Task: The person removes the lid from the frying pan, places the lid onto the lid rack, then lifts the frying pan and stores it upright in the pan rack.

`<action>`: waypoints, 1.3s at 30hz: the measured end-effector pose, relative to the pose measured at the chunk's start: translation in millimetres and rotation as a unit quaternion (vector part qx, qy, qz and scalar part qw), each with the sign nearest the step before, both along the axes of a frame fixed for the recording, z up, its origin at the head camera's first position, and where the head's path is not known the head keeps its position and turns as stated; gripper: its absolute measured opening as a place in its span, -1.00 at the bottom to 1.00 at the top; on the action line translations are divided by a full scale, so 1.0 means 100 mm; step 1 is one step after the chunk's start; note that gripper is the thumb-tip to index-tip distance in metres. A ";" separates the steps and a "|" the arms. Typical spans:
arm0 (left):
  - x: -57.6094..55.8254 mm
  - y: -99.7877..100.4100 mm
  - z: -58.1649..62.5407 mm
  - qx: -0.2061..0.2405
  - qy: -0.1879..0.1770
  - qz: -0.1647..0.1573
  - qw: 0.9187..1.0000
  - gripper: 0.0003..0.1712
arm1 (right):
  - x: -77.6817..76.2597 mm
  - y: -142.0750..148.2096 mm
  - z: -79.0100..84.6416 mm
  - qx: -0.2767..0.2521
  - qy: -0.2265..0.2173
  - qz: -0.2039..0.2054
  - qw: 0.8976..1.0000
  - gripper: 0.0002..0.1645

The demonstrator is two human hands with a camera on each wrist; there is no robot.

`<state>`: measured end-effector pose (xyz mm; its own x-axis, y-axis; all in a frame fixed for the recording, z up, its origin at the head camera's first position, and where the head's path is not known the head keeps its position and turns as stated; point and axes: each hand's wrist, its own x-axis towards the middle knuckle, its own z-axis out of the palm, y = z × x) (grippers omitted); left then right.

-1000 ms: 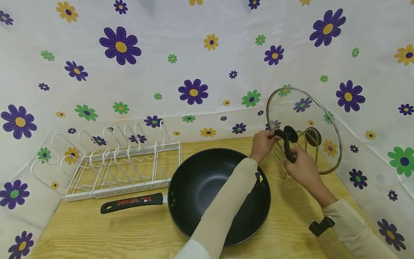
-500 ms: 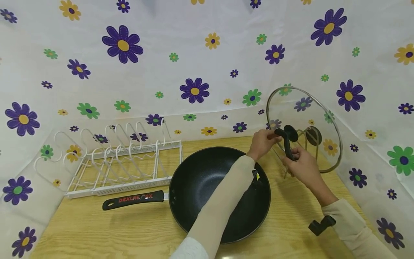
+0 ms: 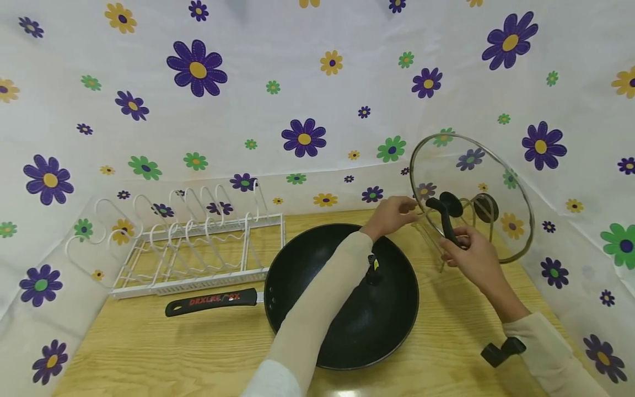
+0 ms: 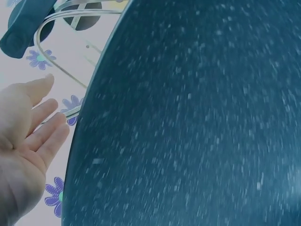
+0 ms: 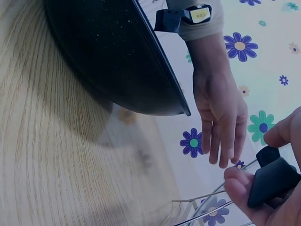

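In the head view a clear glass lid (image 3: 471,182) with a metal rim stands nearly upright at the right. My right hand (image 3: 473,256) grips the lower end of its black handle (image 3: 445,220); in the right wrist view, fingers and thumb lie around the same black handle (image 5: 275,181). My left hand (image 3: 392,214) is just left of the lid, holding nothing. Its fingers look relaxed in the left wrist view, where the palm (image 4: 23,136) shows beside the dark wok wall (image 4: 188,113). Whether the lid rests on the wire stand (image 3: 441,264) behind it, I cannot tell.
A black wok (image 3: 377,325) sits mid-table under my left forearm, its long handle (image 3: 210,302) pointing left. Behind that handle is a white wire rack (image 3: 193,284) with upright loops. A round black disc (image 3: 486,208) shows behind the lid. Flower-printed sheeting (image 3: 248,110) surrounds the wooden table (image 3: 149,353).
My left hand has let go of the upper end of the lid's handle and moved left. The right hand keeps its grip, and the view has shifted slightly.
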<state>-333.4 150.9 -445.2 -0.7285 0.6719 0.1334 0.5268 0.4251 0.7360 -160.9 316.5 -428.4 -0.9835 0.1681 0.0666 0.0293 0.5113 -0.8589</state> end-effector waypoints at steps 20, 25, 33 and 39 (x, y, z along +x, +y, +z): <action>0.06 -0.81 0.30 -0.011 0.014 -0.038 0.999 -0.49 | 0.27 -0.08 0.15 0.147 0.066 -0.034 0.986 -0.33; 0.18 -1.10 0.41 0.016 -0.002 -0.031 0.999 -0.48 | 0.33 -0.13 0.23 0.148 0.095 -0.040 0.984 -0.34; 0.44 -1.65 0.51 0.017 0.032 -0.014 0.999 -0.46 | 0.39 -0.25 0.32 0.141 0.138 -0.027 0.980 -0.40; 0.65 -2.08 0.52 -0.003 0.048 0.009 0.999 -0.44 | 0.42 -0.31 0.30 0.112 0.116 0.006 0.987 -0.40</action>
<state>-268.5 -56.9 -393.7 -0.7244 0.6596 0.2005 0.5877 0.4388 0.6798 -118.6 285.7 -398.5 -0.9392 0.1117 0.3247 -0.1625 0.6884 -0.7069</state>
